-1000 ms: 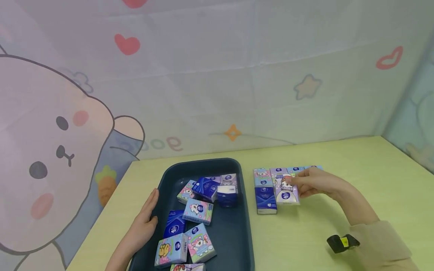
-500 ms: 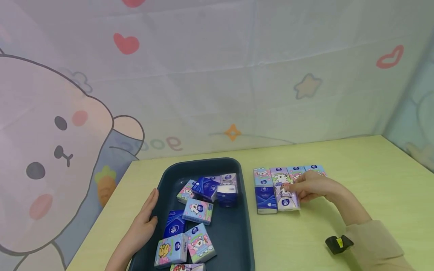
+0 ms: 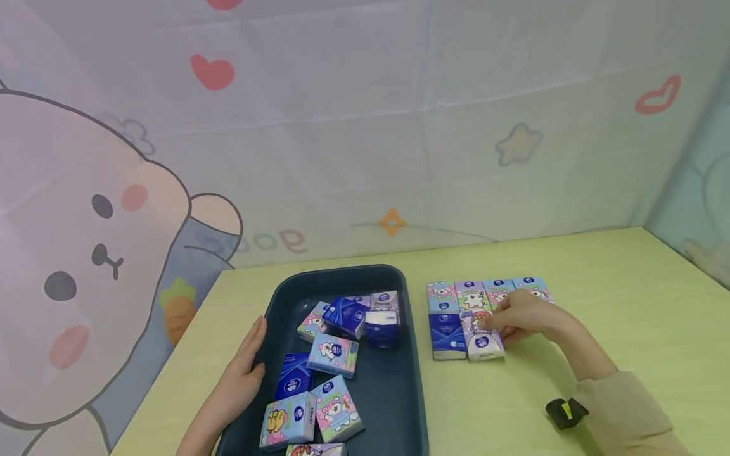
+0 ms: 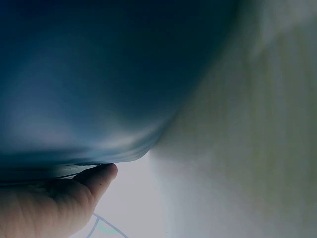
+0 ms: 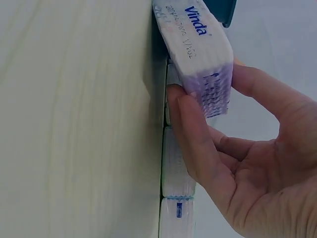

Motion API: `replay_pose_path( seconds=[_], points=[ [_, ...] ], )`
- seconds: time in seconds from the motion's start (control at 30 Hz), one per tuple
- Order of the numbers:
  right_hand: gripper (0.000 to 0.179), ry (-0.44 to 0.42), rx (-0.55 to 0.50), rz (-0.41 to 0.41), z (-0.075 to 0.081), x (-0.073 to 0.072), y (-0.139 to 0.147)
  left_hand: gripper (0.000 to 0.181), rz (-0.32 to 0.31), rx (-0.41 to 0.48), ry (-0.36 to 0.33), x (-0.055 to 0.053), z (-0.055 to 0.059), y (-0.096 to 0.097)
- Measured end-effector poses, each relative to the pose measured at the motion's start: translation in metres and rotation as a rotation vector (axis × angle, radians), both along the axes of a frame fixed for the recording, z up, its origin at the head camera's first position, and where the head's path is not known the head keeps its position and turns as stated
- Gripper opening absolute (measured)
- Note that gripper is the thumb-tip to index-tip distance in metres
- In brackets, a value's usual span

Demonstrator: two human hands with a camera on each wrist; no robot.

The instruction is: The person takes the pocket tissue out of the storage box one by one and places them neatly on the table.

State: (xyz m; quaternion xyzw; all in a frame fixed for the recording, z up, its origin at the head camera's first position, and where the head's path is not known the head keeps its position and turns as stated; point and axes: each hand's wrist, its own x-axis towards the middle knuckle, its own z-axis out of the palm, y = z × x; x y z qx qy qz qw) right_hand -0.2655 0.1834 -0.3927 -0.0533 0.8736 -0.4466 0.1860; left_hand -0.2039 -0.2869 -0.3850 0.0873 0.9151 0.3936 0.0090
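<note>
I see a pale, creased backdrop behind a yellow-green tabletop. Large cartoon animal left, red heart, outlined star, orange sparkle. Bluish side panel right. Soft light; I get purplish tint left, greenish right.

Blue "Vinda" print on the lilac pack, beside a blurred code; faint letters on the backdrop.

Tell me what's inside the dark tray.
In the dark tray: dark blue packs and pastel cartoon-printed packs, loosely scattered. Where packs overlap, what's underneath is covered; the near end lies outside the head view.
</note>
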Motion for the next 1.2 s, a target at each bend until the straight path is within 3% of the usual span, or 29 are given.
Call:
replay_pose_path(
  seconds=[1.2],
  points=[
    [0.026,0.072,0.145,-0.063,0.0026,0.0028,-0.0091,0.07,0.004,0.003,-0.022,-0.0002,0.0016,0.0012]
  ],
)
